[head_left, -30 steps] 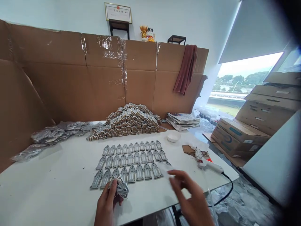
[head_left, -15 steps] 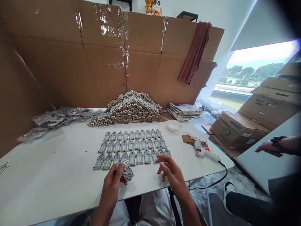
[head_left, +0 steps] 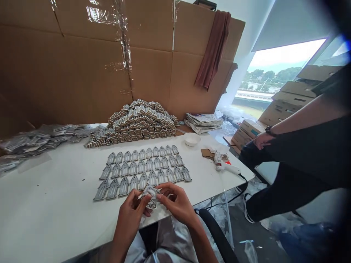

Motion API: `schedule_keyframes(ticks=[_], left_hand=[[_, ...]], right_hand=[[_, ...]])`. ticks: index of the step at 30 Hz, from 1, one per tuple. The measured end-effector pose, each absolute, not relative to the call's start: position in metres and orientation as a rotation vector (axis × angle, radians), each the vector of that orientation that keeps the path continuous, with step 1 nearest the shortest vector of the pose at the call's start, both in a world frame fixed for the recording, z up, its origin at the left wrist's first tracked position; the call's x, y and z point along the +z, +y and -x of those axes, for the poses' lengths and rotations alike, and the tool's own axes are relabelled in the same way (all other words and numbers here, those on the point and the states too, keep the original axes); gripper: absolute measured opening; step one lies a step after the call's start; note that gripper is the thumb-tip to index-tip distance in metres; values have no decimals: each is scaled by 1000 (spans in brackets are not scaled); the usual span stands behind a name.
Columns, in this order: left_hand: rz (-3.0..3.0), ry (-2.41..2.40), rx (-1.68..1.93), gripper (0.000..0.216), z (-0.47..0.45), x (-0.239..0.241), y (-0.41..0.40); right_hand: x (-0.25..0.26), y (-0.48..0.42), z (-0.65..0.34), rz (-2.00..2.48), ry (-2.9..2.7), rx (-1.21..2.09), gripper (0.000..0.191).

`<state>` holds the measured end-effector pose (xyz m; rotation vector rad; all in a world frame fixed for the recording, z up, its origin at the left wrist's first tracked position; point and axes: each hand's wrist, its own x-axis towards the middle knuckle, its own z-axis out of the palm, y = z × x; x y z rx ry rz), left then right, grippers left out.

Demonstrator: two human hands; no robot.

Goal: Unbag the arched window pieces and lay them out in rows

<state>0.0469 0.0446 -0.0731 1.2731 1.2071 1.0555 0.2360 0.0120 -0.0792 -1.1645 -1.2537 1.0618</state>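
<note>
Near the front edge of the white table, my left hand is closed around a few small grey-and-white arch-shaped pieces. One of them shows a scroll pattern at its lower end. My right hand pinches the same pieces from the right side, thumb and fingers on their edge. How many pieces are held I cannot tell. Just beyond my hands, grey arch-shaped pieces lie in three rows, their pointed ends away from me.
A large heap of stacked pieces stands at the back, with plastic-bagged pieces to its left. On the right are a white bowl, papers, cardboard scraps and a corded glue gun. Another person stands at right.
My right hand has come left from above the table and taken hold of the pieces in my left hand. The view has swung right, and the other person now shows closer in.
</note>
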Motion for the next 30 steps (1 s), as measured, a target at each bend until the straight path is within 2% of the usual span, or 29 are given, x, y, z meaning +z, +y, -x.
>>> schedule_keyframes(ticks=[5,10,16,23,30], left_hand=[[-1183,1236,1132,58,-40,-75,46],[-1090,1236,1196,73,-42,-64,43],[-1115,1163,1247,48,-40,-69,40],[-1180,1184,1232,51,-37,-79,44],[-1324,1287,1245,50,-36,-83,42]], right_hand=[[-84,14,-236,1057,-1047,1044,33],[-83,15,-243,1006,-858,1141,25],[-91,19,-246,967,-716,1183,14],[-90,24,-244,1069,-771,1124,43],[-99,24,-241,1106,-864,1100,43]])
